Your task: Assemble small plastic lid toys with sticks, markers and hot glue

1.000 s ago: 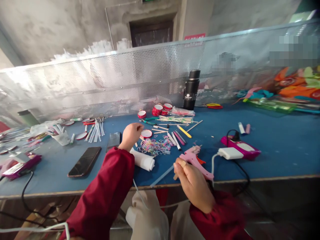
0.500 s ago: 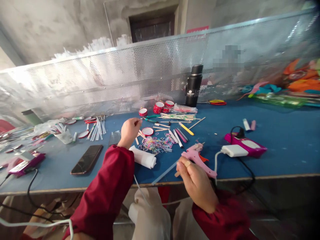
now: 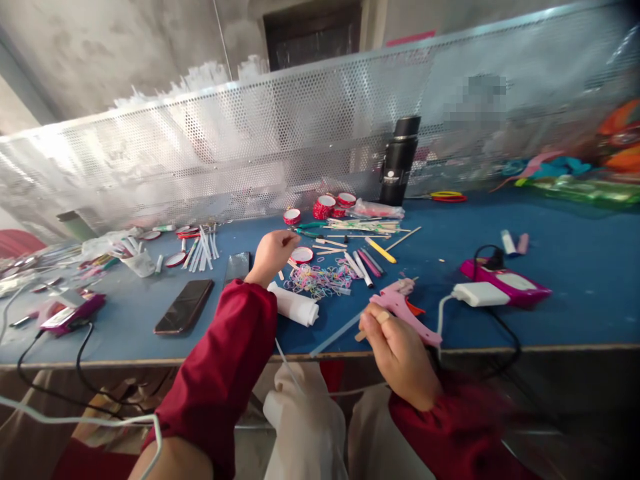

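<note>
My left hand [image 3: 273, 255] reaches out over the blue table [image 3: 550, 313], its fingers pinched together near a small red-rimmed roll [image 3: 303, 254] and a heap of coloured rubber bands [image 3: 320, 279]. What it pinches is too small to make out. My right hand [image 3: 397, 353] is closed at the table's near edge around a short wooden stick [image 3: 361, 334]. It is right beside a pink glue gun [image 3: 400, 307] that lies on the table. A white roll [image 3: 295, 305] lies by my left sleeve.
A black phone [image 3: 184, 306] lies to the left. Sticks, pens and red tape rolls [image 3: 325, 205] are scattered mid-table. A black flask [image 3: 399, 170] stands by the perforated metal screen [image 3: 200, 160]. A white charger [image 3: 480, 293] and magenta devices [image 3: 507, 279] with cables lie right and left.
The view has shifted, with the table's things sliding right and up in frame. My left hand stays pinched over the small parts. My right hand keeps the stick by the glue gun.
</note>
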`<state>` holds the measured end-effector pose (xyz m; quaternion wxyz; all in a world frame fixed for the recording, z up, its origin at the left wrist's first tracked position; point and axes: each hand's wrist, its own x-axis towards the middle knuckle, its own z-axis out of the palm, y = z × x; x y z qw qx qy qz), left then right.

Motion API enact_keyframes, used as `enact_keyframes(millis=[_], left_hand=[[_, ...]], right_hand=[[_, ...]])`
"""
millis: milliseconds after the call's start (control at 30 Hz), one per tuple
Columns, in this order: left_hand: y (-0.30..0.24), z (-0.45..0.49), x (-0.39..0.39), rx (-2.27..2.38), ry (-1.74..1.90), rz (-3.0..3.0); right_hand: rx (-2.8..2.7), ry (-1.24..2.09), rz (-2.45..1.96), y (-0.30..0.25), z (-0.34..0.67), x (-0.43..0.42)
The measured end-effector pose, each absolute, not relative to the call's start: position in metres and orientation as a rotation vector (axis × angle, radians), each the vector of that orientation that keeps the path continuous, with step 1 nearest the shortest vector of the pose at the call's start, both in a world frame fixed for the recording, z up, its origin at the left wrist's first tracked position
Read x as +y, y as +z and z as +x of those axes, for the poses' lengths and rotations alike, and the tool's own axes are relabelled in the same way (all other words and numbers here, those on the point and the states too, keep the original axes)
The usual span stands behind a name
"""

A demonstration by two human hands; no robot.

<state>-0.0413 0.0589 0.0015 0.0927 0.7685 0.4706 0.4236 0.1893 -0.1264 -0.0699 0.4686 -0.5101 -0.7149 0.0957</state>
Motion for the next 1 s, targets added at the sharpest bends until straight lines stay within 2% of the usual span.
enact_keyframes(millis=[167,267,567,767,900,1000], left_hand=[[-0.010,-0.021,0.051,0.948,1.019,2.245],[-0.007,-0.007,0.038,0.832,0.881,2.311],[0.020,-0.022,0.034,1.000,0.953,2.360],[0.017,-0.031,0.040,1.132,1.014,2.254],[0.027,-0.008,0.012,0.833,0.933,2.213],[0.032,0.017,-0.018,0.539,0.735,2.196]], right_hand=[[-1.759,0.311,-1.263,-0.063,0.188,-0.127],[-1.753,0.334,-1.265,-0.060,0.188,-0.128],[-1.786,0.261,-1.212,-0.061,0.190,-0.128],[-1.738,0.375,-1.181,-0.064,0.195,-0.126],[-1.680,0.434,-1.145,-0.068,0.196,-0.126],[-1.638,0.474,-1.122,-0.069,0.195,-0.125]])
